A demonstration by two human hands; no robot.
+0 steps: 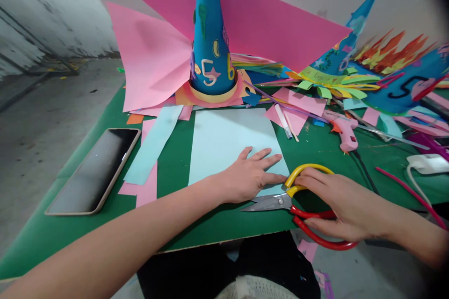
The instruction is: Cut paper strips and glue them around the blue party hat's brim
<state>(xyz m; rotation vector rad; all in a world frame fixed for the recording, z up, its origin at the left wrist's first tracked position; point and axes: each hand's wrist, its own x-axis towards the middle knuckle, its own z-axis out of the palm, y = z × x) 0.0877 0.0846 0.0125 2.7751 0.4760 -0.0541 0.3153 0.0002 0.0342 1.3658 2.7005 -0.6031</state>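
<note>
A sheet of light blue paper (228, 142) lies on the green table in front of me. Across its lower right part rests my left hand (254, 175), palm down with the fingers spread. My right hand (336, 201) grips a pair of scissors (275, 202) by the yellow and red handles. The blades point left at the sheet's near edge, just below my left hand. They look slightly apart; whether any paper lies between them I cannot tell. My left fingertips come close to the yellow handle.
A phone (94, 173) lies at the left beside a light blue strip (154, 145). Behind the sheet stands a decorated blue cone hat (210, 42) before large pink sheets (259, 18). A pink glue gun (345, 131), paper scraps and more cone hats (354, 42) crowd the right.
</note>
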